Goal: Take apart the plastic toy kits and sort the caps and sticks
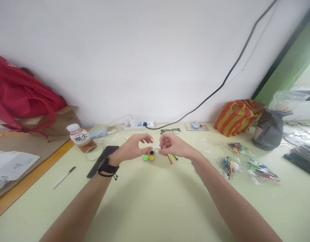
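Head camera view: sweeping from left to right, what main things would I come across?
Red bag, white-capped bottle, dark phone-like slab, left hand, right hand pinching a small white piece, shallow tray, red-and-yellow striped bag, dark grey bag.

The green disc (145, 158) looks plastic, the tabletop (155, 205) smooth and matt.

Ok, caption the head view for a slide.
Right hand pinches a white piece; open left hand hovers by small coloured discs.

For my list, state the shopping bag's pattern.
The shopping bag has red and yellow stripes; head view shows it.
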Available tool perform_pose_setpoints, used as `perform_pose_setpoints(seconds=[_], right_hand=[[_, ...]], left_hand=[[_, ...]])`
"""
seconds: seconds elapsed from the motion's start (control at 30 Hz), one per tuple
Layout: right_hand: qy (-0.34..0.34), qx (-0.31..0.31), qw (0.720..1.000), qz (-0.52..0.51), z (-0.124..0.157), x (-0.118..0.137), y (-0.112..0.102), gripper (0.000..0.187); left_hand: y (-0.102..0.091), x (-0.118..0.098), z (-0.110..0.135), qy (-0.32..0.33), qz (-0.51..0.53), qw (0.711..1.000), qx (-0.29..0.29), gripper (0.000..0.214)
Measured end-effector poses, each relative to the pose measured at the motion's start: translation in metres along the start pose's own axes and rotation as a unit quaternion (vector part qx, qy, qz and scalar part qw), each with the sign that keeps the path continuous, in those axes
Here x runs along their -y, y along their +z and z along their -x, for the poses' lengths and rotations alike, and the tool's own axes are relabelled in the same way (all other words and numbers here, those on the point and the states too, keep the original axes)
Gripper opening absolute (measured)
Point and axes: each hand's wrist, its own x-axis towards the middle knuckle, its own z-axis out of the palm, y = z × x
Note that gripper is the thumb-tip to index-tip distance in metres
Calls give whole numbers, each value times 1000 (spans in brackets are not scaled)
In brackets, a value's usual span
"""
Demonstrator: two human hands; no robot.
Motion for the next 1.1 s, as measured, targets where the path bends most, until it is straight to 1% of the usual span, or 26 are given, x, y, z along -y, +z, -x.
perform_pose_setpoints(seconds=[0.07, 0.1, 0.2, 0.27, 0.3, 0.4, 0.47, 0.6, 0.73, 0.87, 1.0, 1.1], right_hand=[[-10, -32, 998, -52, -3, 0, 3, 45], [-13, -40, 997, -67, -4, 0, 4, 49], [-16, -49, 995, -82, -5, 1, 9, 46], [-11, -42, 995, -92, -5, 4, 12, 43], [-9, -37, 994, -102, -4, 5, 13, 42], [-9, -32, 988, -150, -4, 9, 13, 36], [-7, -34, 985, -168, -3, 9, 12, 30], [-1, -31, 990, -136, -5, 7, 9, 21], [-3, -47, 990, -132, -8, 3, 10, 17], [8, -51, 987, -153, -10, 1, 11, 13], [-7, -64, 986, -155, -12, -1, 11, 12], [-27, -60, 986, -155, -11, -2, 10, 14]], left_hand=[[-3, -14, 0, 19, 30, 999, -2, 34], [-3, -19, 0, 21, 45, 999, -6, 39], [-4, -31, 1, 18, 77, 997, -22, 63], [-5, -35, 1, 28, 78, 996, -18, 68], [-5, -36, 1, 37, 70, 997, -13, 63], [-5, -36, 0, 61, 35, 997, -17, 35], [-5, -36, -1, 64, 30, 997, -25, 24], [-4, -38, -2, 67, 51, 996, -26, 24], [-3, -43, -1, 66, 75, 994, -47, 19], [-4, -44, -1, 77, 43, 994, -57, 15], [-5, -43, -1, 61, 20, 997, -47, 15], [-4, -43, -1, 43, 65, 996, -43, 18]])
